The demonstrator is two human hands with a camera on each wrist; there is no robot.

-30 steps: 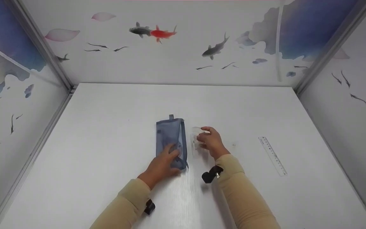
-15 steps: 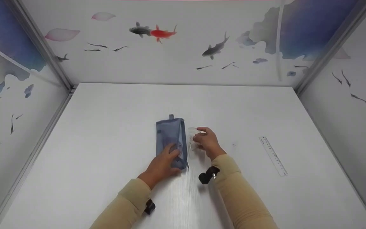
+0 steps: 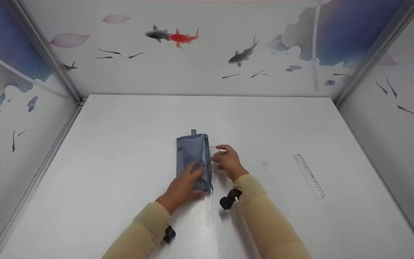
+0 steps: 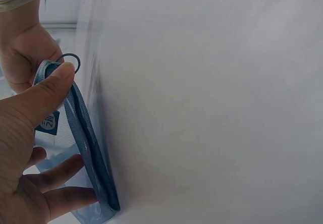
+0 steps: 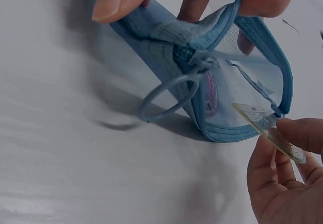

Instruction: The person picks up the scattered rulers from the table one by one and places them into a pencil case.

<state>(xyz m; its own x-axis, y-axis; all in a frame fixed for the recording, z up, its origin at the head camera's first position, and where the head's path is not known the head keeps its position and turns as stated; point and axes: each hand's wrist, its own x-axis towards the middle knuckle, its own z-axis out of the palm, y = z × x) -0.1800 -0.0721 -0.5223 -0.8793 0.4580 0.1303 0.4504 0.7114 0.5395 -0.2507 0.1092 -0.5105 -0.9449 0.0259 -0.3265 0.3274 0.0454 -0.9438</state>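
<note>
A blue mesh pencil pouch [image 3: 189, 151] lies near the middle of the white table, its zipped side facing right and its mouth gaping in the right wrist view. My left hand [image 3: 183, 187] grips the pouch's near end, thumb on one edge and fingers on the other. Beside the mouth, my right hand [image 3: 228, 162] pinches a clear plastic protractor [image 5: 262, 125] between thumb and fingers. One pointed corner of the protractor is at the opening; the fingers hide part of it. Through the mesh shows something pink [image 5: 211, 95]. A ring zipper pull [image 5: 169, 98] hangs from the pouch.
A clear ruler [image 3: 309, 176] lies slantwise on the table to the right of my right hand. A faint small mark or clear piece [image 3: 265, 163] is between them, too indistinct to identify. Printed walls [image 3: 207, 72] enclose the table [image 3: 120, 144] at the back and sides.
My right hand has moved left with the protractor, from a short gap away up to the pouch's open side. My left hand and the pouch have stayed in place.
</note>
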